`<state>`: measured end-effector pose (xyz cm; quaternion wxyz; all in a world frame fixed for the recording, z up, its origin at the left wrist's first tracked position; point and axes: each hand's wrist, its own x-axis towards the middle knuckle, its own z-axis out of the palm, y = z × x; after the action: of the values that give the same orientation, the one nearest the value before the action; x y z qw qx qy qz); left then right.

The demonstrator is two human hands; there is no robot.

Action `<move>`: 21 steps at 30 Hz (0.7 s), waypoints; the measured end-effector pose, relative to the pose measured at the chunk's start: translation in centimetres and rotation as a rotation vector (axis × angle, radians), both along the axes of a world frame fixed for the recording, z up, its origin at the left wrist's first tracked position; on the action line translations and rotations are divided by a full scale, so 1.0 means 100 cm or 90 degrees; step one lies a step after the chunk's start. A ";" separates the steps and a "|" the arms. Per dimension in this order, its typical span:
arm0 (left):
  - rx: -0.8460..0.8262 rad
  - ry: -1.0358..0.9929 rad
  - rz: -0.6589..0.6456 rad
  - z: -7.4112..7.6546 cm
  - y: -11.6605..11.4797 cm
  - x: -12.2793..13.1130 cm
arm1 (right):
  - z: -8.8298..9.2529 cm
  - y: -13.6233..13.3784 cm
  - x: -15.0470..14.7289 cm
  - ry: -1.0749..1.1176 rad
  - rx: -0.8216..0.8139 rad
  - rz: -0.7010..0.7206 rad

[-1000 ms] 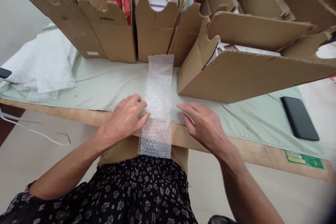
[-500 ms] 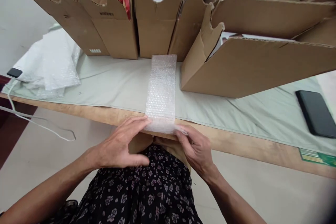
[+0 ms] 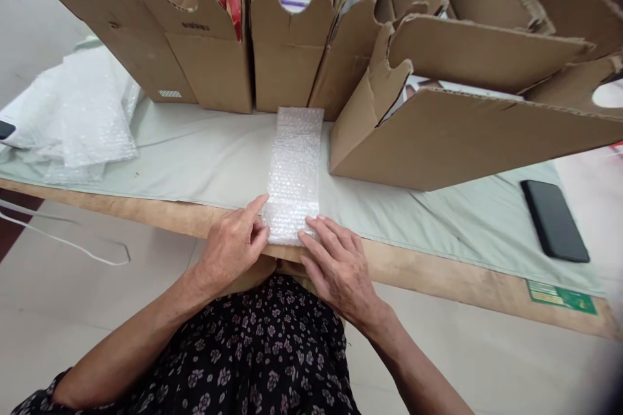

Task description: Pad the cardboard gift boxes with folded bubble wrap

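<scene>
A narrow strip of clear bubble wrap (image 3: 294, 168) lies flat on the cloth, its near end at the table's wooden front edge. My left hand (image 3: 233, 240) is at its lower left corner, index finger stretched along the side, thumb and curled fingers closed on the edge. On the lower right corner rest the fingertips of my right hand (image 3: 338, 259), spread and lying flat. The near end looks folded over; whether anything is inside the wrap I cannot tell.
Upright cardboard boxes (image 3: 287, 58) line the back, some holding packets. A larger angled box (image 3: 462, 136) stands right of the strip. More bubble wrap (image 3: 92, 110) is piled at left. A black phone (image 3: 555, 220) and a green card (image 3: 562, 296) lie at right.
The near end of the bubble wrap, raised and blurred before, now lies flat. My right hand has let go of its corner and flattened onto it; my left fingers have closed in at the left edge.
</scene>
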<state>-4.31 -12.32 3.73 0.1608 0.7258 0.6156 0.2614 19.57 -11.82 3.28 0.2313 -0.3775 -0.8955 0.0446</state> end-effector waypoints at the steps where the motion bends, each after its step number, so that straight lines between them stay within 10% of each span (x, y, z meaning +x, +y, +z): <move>1: 0.016 0.010 -0.008 0.001 -0.001 -0.001 | -0.003 0.004 -0.001 -0.004 0.000 -0.005; 9: 0.140 0.024 -0.203 0.004 -0.013 -0.003 | 0.001 0.011 -0.005 0.133 -0.029 -0.011; 16: 0.007 -0.112 -0.069 0.004 -0.001 0.004 | 0.005 0.007 -0.004 0.217 -0.025 -0.111; 21: 0.012 -0.042 -0.044 0.002 0.009 0.006 | 0.005 0.009 -0.007 0.093 0.010 -0.005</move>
<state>-3.68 -11.42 3.98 0.1830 0.7390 0.5824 0.2850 18.83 -10.96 3.82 0.2991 -0.3749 -0.8752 0.0640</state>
